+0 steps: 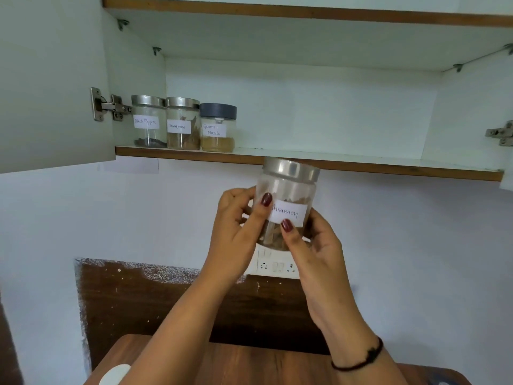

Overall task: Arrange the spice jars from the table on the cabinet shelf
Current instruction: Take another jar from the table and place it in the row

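Head view, as I read it from my station. Cabinet shelf (361,162) carries three jars in a row at its left end, each touching the next: black pepper jar (148,123), shelved cinnamon jar (183,125) and garam masala jar (218,129). A fourth, the held cinnamon jar (290,187), is upright in the air just below the shelf's front edge. The left hand (236,226) and right hand (313,245) both curl round its body, thumbs on the label side. I judge the task partly done: three placed, one on its way, with free shelf to the right of the row. I count four jars: three steel lids, one dark grey lid, two cinnamon labels. Only a strip of the table (249,365) shows, so I cannot tell how many jars remain.
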The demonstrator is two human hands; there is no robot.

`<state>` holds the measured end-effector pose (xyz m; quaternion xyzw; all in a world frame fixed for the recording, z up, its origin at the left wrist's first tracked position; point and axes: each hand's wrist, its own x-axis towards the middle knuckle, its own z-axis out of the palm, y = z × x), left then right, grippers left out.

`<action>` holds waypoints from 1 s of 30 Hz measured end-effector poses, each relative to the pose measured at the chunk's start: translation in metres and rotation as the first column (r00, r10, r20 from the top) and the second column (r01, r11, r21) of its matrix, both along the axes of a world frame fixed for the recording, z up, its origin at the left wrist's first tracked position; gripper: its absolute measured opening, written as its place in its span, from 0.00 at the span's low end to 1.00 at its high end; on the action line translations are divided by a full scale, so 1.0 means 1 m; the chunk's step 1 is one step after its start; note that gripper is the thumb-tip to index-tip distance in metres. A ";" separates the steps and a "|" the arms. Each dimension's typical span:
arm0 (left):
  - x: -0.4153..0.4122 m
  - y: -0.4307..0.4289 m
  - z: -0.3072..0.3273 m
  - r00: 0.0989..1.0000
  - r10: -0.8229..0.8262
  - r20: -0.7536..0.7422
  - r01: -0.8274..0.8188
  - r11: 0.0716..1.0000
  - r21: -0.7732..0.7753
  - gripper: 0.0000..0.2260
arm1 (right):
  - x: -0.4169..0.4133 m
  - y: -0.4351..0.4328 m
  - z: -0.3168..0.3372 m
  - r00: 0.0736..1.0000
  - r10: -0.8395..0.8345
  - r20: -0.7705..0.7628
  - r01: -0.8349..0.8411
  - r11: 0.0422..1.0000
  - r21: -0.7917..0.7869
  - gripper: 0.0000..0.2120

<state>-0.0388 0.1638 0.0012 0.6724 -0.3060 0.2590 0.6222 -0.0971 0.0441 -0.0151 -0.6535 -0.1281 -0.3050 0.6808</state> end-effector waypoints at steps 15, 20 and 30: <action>0.082 0.012 0.038 0.943 0.275 0.189 -0.289 0.956 0.050 0.24 | 0.102 -0.011 0.092 0.991 -0.118 0.058 0.125 0.983 -0.135 0.25; 0.116 0.007 0.054 0.877 0.434 0.206 -0.455 0.888 0.066 0.23 | 0.135 -0.010 0.111 0.975 -0.206 0.078 0.219 0.946 -0.239 0.27; 0.150 0.001 0.052 0.824 0.534 0.193 -0.557 0.824 0.101 0.20 | 0.174 -0.020 0.127 0.950 -0.298 0.093 0.299 0.782 -0.546 0.27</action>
